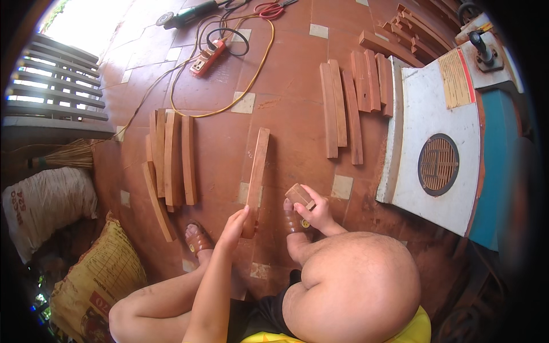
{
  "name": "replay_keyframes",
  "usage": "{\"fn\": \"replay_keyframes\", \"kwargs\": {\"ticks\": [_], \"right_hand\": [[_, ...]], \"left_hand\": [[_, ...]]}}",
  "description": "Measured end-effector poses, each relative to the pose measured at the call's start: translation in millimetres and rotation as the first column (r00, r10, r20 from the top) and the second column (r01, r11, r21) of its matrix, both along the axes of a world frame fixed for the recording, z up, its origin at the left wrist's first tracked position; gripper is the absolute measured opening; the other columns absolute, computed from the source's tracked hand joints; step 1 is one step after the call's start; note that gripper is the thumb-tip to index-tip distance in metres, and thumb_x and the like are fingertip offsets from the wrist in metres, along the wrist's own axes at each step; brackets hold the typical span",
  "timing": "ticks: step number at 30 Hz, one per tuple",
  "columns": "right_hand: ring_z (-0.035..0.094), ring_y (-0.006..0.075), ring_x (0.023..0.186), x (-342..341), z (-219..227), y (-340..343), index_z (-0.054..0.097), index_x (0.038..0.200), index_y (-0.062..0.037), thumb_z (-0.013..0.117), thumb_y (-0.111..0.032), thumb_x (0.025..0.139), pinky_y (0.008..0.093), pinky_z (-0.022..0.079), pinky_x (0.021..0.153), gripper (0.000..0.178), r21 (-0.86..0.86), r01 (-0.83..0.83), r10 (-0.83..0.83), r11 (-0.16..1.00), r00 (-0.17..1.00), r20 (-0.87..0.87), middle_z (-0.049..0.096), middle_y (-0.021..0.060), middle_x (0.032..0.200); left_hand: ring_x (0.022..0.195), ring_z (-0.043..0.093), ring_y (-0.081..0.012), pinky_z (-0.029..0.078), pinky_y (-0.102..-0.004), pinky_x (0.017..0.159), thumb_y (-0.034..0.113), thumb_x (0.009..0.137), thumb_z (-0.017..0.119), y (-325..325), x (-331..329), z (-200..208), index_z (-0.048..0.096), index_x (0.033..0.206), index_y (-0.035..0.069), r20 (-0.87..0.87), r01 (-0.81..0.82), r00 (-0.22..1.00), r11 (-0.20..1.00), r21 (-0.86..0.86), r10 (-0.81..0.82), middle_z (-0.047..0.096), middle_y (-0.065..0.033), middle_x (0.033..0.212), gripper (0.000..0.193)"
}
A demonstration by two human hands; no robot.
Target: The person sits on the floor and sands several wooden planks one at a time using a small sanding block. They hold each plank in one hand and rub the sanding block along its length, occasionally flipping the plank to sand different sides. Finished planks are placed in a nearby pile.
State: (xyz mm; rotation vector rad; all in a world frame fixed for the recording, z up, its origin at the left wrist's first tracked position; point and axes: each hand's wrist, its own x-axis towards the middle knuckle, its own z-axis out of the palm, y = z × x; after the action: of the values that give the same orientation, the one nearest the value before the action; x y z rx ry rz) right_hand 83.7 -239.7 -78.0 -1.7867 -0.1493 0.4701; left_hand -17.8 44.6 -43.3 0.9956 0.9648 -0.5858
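Near the middle, my left hand (231, 227) is closed round the lower part of a long reddish-brown wooden strip (258, 166), which points away from me. The strip's near end shows just right of my fingers. My right hand (318, 214) grips a short wooden block (299, 195), thumb and fingers on its sides, above my sandalled right foot. A gap separates block and strip. To the left lies a group of wooden strips (172, 160), and on the right, beyond the block, more strips (333, 111) lie side by side on the tiled floor.
A white and teal machine (412, 137) with a round grille stands at the right. An angle grinder (186, 16), a power strip (207, 57) and a yellow cord (255, 80) lie at the far side. Sacks (100, 271) and a slatted bench (60, 80) are at left.
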Motion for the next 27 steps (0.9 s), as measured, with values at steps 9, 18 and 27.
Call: {"fn": "replay_keyframes", "kwargs": {"ticks": [9, 18, 27], "right_hand": [[0.080, 0.0248, 0.101, 0, 5, 1, 0.066, 0.140, 0.0022, 0.085, -0.028, 0.091, 0.0375, 0.063, 0.088, 0.061, -0.033, 0.023, -0.022, 0.999, 0.999, 0.041, 0.081, 0.0196, 0.108], [0.080, 0.0256, 0.104, -1, 1, 4, 0.066, 0.140, 0.0028, 0.085, -0.029, 0.091, 0.0379, 0.063, 0.090, 0.062, -0.023, 0.005, -0.005, 1.000, 1.000, 0.005, 0.081, 0.0206, 0.110], [0.079, 0.0238, 0.105, -5, -5, 2, 0.066, 0.141, 0.0033, 0.086, -0.029, 0.091, 0.0371, 0.062, 0.092, 0.063, 0.000, 0.017, -0.017, 1.000, 0.999, -0.042, 0.081, 0.0196, 0.111]], "left_hand": [[0.073, 0.063, -0.0098, 0.051, -0.0297, 0.061, 0.050, 0.105, 0.072, -3, -3, -5, 0.072, 0.120, -0.001, 0.057, 0.159, 0.980, 0.921, 0.355, -0.191, 0.072, -0.0026, 0.092, 0.053], [0.075, 0.068, -0.0110, 0.053, -0.0294, 0.059, 0.036, 0.089, 0.092, -11, 7, 5, 0.070, 0.120, -0.002, 0.033, 0.261, 0.954, 0.880, 0.397, -0.298, 0.072, -0.0051, 0.090, 0.054], [0.069, 0.060, -0.0088, 0.046, -0.0278, 0.054, 0.030, 0.093, 0.089, -17, 9, 7, 0.067, 0.124, -0.001, 0.134, 0.103, 0.972, 0.864, 0.493, -0.193, 0.069, -0.0031, 0.093, 0.050]]}}
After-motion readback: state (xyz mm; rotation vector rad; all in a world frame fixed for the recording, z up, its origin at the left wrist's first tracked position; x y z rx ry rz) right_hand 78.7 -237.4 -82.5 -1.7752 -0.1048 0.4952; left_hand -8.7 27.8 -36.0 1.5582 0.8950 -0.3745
